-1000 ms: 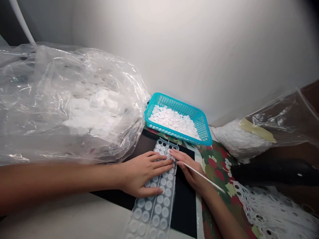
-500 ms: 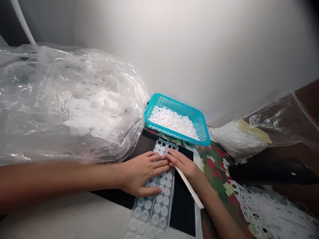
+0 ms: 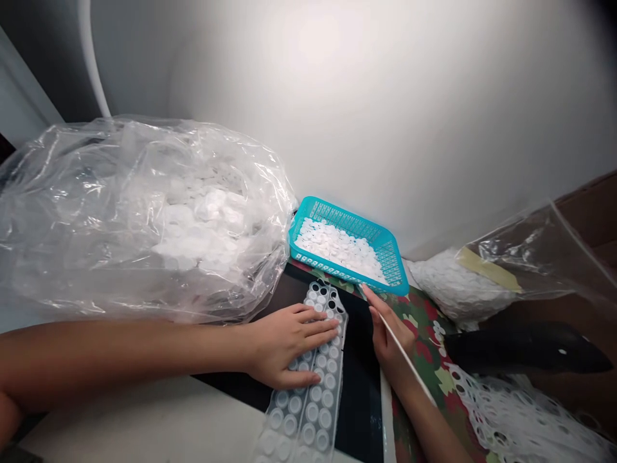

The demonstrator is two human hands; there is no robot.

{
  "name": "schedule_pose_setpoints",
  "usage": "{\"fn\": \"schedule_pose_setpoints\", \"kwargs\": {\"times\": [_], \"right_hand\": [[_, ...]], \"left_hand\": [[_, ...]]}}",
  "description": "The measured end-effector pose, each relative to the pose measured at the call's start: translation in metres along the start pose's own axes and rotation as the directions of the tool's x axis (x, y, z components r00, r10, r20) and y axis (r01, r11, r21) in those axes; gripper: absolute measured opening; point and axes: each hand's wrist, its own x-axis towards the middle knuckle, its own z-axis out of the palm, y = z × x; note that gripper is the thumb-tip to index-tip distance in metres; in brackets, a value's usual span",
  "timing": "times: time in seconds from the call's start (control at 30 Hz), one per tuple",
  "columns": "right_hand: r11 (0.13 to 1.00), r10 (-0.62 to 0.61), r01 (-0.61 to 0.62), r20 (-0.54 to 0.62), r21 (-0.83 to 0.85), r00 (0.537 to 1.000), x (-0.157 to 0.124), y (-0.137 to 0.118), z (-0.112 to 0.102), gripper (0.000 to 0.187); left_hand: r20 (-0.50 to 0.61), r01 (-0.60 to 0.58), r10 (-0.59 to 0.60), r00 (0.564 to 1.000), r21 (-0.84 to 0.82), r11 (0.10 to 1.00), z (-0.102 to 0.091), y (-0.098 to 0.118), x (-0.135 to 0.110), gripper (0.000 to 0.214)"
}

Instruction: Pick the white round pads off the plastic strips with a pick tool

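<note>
My left hand (image 3: 292, 347) lies flat with its fingers spread across a translucent plastic sheet (image 3: 313, 415) with rows of round cups. White rings or discs sit in many of the cups, while several holes at the far end look dark. At that end the sheet's right corner looks slightly raised. To the right of the sheet, my right hand (image 3: 396, 335) is closed around a thin white flat stick (image 3: 409, 361), whose tip is near the front of a turquoise basket (image 3: 401, 283). Small white discs (image 3: 340, 249) are heaped in the basket.
A big clear plastic bag (image 3: 207, 212) of white pieces fills the left. On the right are another bag (image 3: 457, 283) of white pieces, a black object (image 3: 525, 347) and a pile of perforated white strips (image 3: 535, 411). A black mat (image 3: 361, 386) lies under the sheet.
My right hand has moved off the sheet to the right, toward the basket, taking the white stick along. My left hand stays on the sheet. The whole view has shifted slightly.
</note>
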Motion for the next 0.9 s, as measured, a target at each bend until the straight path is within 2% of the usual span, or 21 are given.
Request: {"fn": "schedule_pose_setpoints", "kwargs": {"times": [0.17, 0.3, 0.47, 0.67, 0.9], "right_hand": [[0.984, -0.055, 0.020, 0.199, 0.175, 0.978, 0.007, -0.010, 0.004, 0.045], [0.967, -0.139, 0.066, 0.295, 0.246, 0.945, 0.012, -0.011, 0.017, 0.044], [0.958, -0.121, 0.001, 0.402, 0.285, 0.908, 0.015, -0.009, 0.020, 0.042], [0.948, -0.102, -0.043, 0.430, 0.315, 0.897, 0.019, -0.014, 0.012, 0.039], [0.946, -0.081, -0.073, 0.445, 0.317, 0.892, 0.015, -0.009, 0.013, 0.039]], "left_hand": [[-0.082, -0.028, 0.035, 0.996, 0.087, 0.996, 0.002, 0.004, 0.001, 0.064], [-0.124, -0.045, 0.075, 0.989, 0.227, 0.973, 0.002, 0.008, 0.002, 0.054], [-0.139, -0.018, 0.063, 0.988, 0.308, 0.951, 0.003, 0.011, 0.000, 0.048], [-0.132, -0.035, 0.080, 0.988, 0.313, 0.949, 0.003, 0.009, 0.000, 0.046], [-0.152, -0.014, 0.060, 0.987, 0.287, 0.958, 0.003, 0.010, -0.001, 0.041]]}}
